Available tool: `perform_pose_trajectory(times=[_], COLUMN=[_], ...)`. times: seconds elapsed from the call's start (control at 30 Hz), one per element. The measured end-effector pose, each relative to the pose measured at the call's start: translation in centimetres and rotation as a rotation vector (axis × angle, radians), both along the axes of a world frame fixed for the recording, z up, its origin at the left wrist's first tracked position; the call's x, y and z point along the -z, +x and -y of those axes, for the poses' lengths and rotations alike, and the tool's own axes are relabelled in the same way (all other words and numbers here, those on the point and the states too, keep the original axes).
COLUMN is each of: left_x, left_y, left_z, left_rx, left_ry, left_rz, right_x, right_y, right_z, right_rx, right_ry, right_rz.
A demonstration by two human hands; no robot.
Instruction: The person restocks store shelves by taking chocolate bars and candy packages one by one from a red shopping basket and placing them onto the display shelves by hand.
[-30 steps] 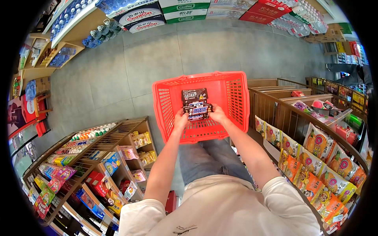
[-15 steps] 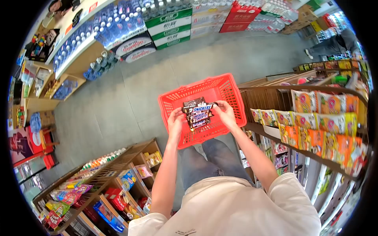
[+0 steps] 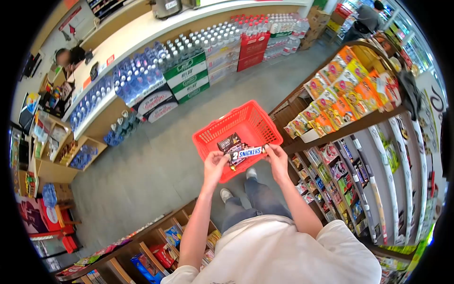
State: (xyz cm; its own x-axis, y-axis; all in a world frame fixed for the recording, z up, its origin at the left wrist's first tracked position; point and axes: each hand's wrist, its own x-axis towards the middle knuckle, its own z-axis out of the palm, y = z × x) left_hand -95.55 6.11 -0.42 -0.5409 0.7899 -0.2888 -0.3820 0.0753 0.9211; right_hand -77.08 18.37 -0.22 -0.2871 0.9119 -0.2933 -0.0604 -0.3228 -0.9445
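Observation:
A Snickers bar [image 3: 249, 153] stretches between my two hands, its label facing up. My left hand [image 3: 216, 164] pinches one end, and my right hand [image 3: 276, 159] grips the other. Below lies a red shopping basket [image 3: 206, 134] with slotted sides. Inside it, to the upper left of the bar, rests a dark brown candy packet [image 3: 229, 141]. More dark wrappers show just under the Snickers bar, partly covered by it and by my left hand. What supports the basket cannot be made out.
Snack shelves [image 3: 340, 118] with hanging packets stand close on my right. A lower candy shelf [image 3: 156, 251] is at my left. Ahead runs a white counter [image 3: 142, 35] fronted by bottled water [image 3: 137, 78]. One person [image 3: 66, 61] is behind it; another person [image 3: 366, 21] stands far right.
My view has turned and tilted, showing more of the counter and my shoes. The Snickers bar now sits apart from the other wrappers, which show lower in the basket. Both hands keep their hold.

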Motion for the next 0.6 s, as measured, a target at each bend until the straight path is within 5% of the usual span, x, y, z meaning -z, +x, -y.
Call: perform_pose_trajectory(times=[0.3,0.6], left_x=[-2.7,-4.9], left_y=[5.2,20.8], left_z=[-2.0,-7.3], left_rx=[0.150,0.258], left_ry=[0.006,0.084], left_rz=[-0.029,-0.167], right_x=[-3.5,-3.6], right_y=[7.0,22.3], right_z=[3.1,3.3], right_rx=[0.285,0.583], right_ry=[0.003,-0.082], right_rz=[-0.194,-0.310])
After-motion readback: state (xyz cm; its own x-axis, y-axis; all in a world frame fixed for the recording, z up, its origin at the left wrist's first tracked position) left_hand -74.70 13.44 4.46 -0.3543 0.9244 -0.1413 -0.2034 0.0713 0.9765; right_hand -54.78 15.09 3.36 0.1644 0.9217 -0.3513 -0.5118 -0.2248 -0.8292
